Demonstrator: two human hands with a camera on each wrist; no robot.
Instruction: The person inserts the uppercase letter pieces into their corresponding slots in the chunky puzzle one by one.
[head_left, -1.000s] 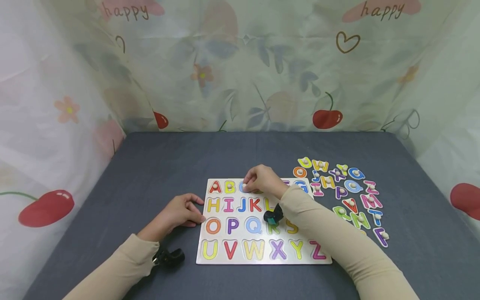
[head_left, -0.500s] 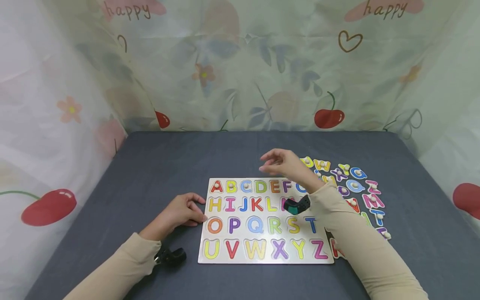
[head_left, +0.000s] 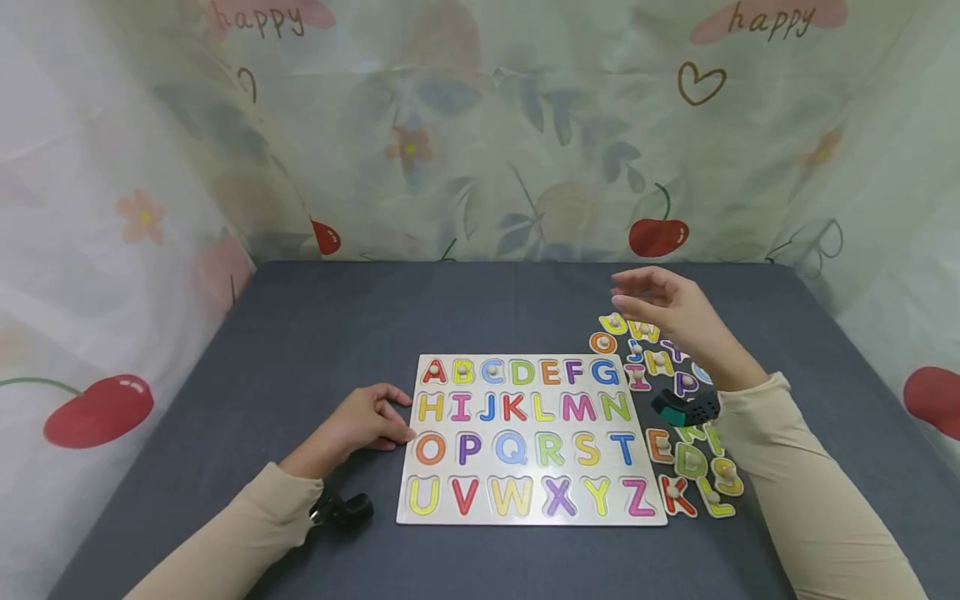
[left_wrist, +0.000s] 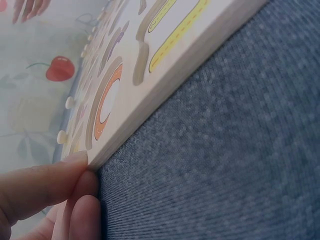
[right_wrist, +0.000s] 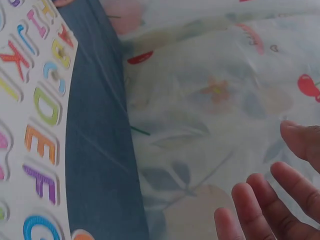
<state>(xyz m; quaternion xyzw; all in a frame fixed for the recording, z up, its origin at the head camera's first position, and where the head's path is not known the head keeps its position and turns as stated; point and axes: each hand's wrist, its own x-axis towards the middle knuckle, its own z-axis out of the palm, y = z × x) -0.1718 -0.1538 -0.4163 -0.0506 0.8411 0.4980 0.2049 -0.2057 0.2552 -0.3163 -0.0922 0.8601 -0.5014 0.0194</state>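
A pale letter puzzle board (head_left: 532, 425) with colourful recesses lies flat on the table. The knobbed letters A (head_left: 433, 372), B (head_left: 462, 372) and C (head_left: 492, 372) sit in its top row. My left hand (head_left: 369, 421) holds the board's left edge; in the left wrist view the thumb and curled fingers (left_wrist: 85, 215) meet at the rim beside the O recess. My right hand (head_left: 667, 312) is raised over the back of the loose letters, with nothing in it. Its fingers (right_wrist: 250, 202) are spread and loosely bent in the right wrist view.
Several loose knobbed letters lie right of the board, among them the K (head_left: 677, 497), D (head_left: 690, 461), O (head_left: 602, 343) and U (head_left: 613, 323). The right forearm (head_left: 810, 475) hides some. A patterned curtain (head_left: 480, 167) surrounds the dark table (head_left: 337, 308).
My right hand has let go of the C in its recess, lifted off the board and moved right and back over the loose letters. The left hand has stayed at the board's edge.
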